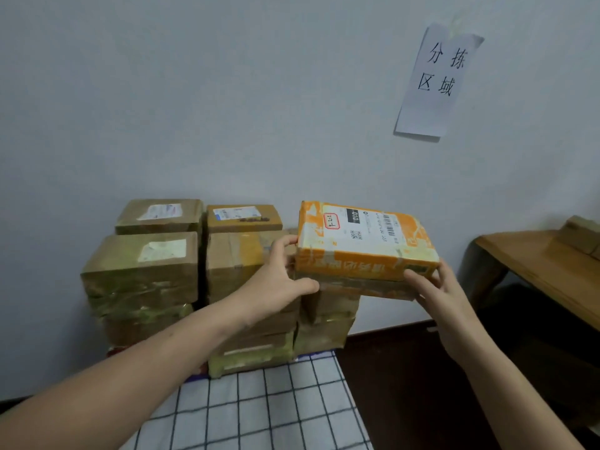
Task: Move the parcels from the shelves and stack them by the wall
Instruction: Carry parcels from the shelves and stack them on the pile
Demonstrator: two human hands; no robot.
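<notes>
Head view: left hand (pixel 276 284) and right hand (pixel 436 289) grip the ends of the orange parcel (pixel 363 245), fingers (pixel 286 241) curled.

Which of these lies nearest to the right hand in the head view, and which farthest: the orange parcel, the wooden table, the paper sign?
1. The orange parcel: held at its right end by the right hand.
2. The wooden table: off to the hand's right, not touching.
3. The paper sign: high on the wall, well above the hand.
</notes>
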